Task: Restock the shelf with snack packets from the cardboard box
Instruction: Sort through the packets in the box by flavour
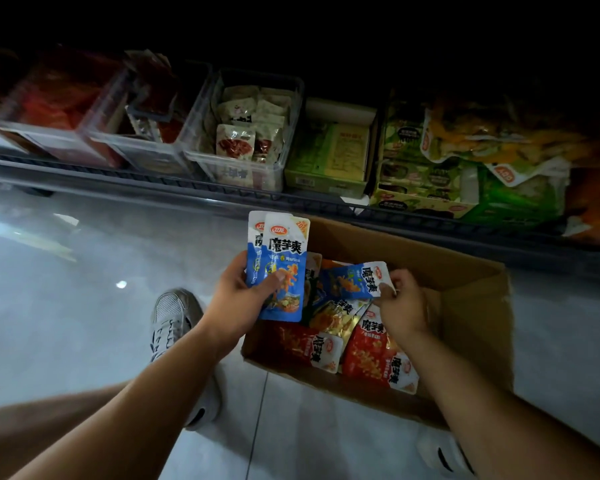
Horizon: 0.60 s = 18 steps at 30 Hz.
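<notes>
Down over the open cardboard box (471,306) on the floor (84,271), both hands are busy. The left hand (238,301) grips two blue packets (286,258) stacked one on the other. Its fingers (235,268) are curled round their left edge and the thumb presses the front of the top one. The pair stands upright, tops pointing away toward the shelf (187,184).

Just right of those fingers, the right hand (400,306) pinches the white end of a third blue packet (352,282) between thumb and fingertips. This packet lies tilted across the heap in the box, its far end close to the held pair. I cannot tell whether it has cleared the heap or rests on it.

Beneath the right hand's fingers lie more snacks. A gold packet (331,318) sits directly below, and two red packets (307,344) lie nearer the person, against the box's near wall.

Beyond both sets of fingers the shelf's wire rail runs across. Behind it stand clear bins (201,157), one holding pale packets. Green cartons (326,161) sit to the right of them.

Left of the left wrist, a grey shoe (174,317) rests on the pale tiles
</notes>
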Each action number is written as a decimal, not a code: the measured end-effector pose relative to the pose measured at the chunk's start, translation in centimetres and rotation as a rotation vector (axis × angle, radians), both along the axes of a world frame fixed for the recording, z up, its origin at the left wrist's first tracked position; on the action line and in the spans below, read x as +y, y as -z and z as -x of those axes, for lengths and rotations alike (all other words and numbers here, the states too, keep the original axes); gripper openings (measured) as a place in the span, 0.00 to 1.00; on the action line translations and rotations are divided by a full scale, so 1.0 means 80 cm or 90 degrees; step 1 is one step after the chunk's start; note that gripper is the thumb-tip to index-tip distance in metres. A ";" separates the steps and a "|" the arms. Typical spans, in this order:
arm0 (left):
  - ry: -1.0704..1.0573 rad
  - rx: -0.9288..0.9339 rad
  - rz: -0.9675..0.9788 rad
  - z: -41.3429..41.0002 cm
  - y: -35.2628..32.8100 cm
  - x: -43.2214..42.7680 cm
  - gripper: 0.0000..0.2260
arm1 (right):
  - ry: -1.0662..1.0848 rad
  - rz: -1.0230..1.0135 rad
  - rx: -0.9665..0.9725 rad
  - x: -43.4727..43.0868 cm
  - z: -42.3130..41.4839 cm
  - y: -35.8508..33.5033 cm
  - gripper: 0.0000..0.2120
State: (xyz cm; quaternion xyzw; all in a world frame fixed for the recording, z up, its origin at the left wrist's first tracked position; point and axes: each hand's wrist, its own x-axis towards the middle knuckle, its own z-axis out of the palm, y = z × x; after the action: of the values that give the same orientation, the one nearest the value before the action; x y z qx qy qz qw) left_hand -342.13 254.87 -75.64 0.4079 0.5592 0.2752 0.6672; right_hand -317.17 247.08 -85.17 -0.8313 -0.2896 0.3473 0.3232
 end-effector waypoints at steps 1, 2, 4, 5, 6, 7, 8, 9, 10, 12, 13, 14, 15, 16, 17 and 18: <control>0.001 -0.004 0.000 0.000 0.000 0.000 0.12 | -0.019 -0.011 -0.012 0.000 -0.002 -0.016 0.02; 0.001 -0.007 0.000 0.000 -0.001 0.000 0.12 | -0.048 -0.019 -0.040 0.001 -0.005 -0.032 0.02; -0.004 -0.017 0.003 0.000 -0.002 -0.001 0.13 | -0.099 -0.046 -0.094 0.004 -0.011 -0.065 0.06; -0.006 -0.023 0.003 0.000 -0.003 -0.002 0.13 | -0.112 -0.068 -0.104 0.007 -0.014 -0.083 0.07; -0.007 -0.030 0.002 -0.001 -0.006 -0.003 0.13 | -0.119 -0.094 -0.109 0.011 -0.016 -0.100 0.09; -0.010 -0.041 0.005 -0.002 -0.009 -0.005 0.13 | -0.125 -0.120 -0.108 0.015 -0.017 -0.117 0.10; -0.010 -0.055 0.008 -0.004 -0.012 -0.007 0.13 | -0.131 -0.141 -0.099 0.021 -0.018 -0.132 0.11; -0.007 -0.065 0.011 -0.005 -0.016 -0.009 0.12 | -0.139 -0.154 -0.079 0.027 -0.017 -0.146 0.11; 0.000 -0.074 0.014 -0.007 -0.020 -0.013 0.12 | -0.155 -0.160 -0.054 0.032 -0.015 -0.156 0.11; 0.022 -0.086 0.023 -0.011 -0.026 -0.019 0.13 | -0.207 -0.162 -0.012 0.041 -0.005 -0.173 0.10; 0.038 -0.095 0.028 -0.012 -0.028 -0.022 0.15 | -0.232 -0.164 -0.007 0.044 0.001 -0.178 0.11; 0.055 -0.109 0.032 -0.013 -0.029 -0.025 0.15 | -0.254 -0.164 -0.013 0.046 0.007 -0.181 0.13; 0.071 -0.125 0.037 -0.013 -0.030 -0.027 0.16 | -0.269 -0.167 -0.008 0.047 0.013 -0.183 0.13; 0.086 -0.136 0.043 -0.013 -0.031 -0.028 0.16 | -0.276 -0.169 0.006 0.047 0.020 -0.185 0.12; 0.100 -0.139 0.047 -0.012 -0.033 -0.028 0.17 | -0.275 -0.169 0.028 0.047 0.025 -0.186 0.10; 0.110 -0.136 0.049 -0.012 -0.034 -0.029 0.19 | -0.268 -0.171 0.046 0.048 0.030 -0.185 0.09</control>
State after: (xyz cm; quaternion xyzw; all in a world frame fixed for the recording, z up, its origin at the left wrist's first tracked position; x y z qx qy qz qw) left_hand -341.19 252.56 -72.90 0.3970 0.4582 0.2372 0.7591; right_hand -319.53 250.89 -70.37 -0.6891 -0.4881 0.3951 0.3616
